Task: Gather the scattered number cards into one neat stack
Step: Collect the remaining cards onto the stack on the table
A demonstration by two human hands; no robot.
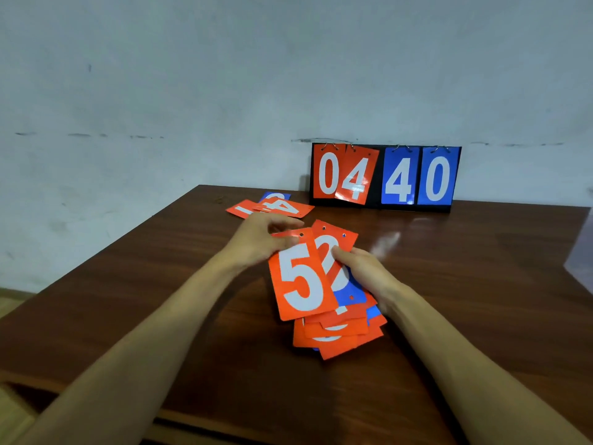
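Note:
An uneven bundle of orange and blue number cards (340, 332) is held above the middle of the brown table (128, 284). My left hand (260, 242) pinches the top corner of the orange "5" card (300, 281), which lies on top of the bundle. My right hand (365, 274) grips the bundle from the right, thumb on an orange "2" card (333, 245). Further back left, a few loose cards (272, 208) lie flat on the table: orange ones showing "4" and "1", over a blue one.
A black flip scoreboard (385, 176) stands at the table's back edge against the wall, showing orange "0 4" and blue "4 0". The table's left edge runs diagonally from the back to the near left. A pale wall rises behind.

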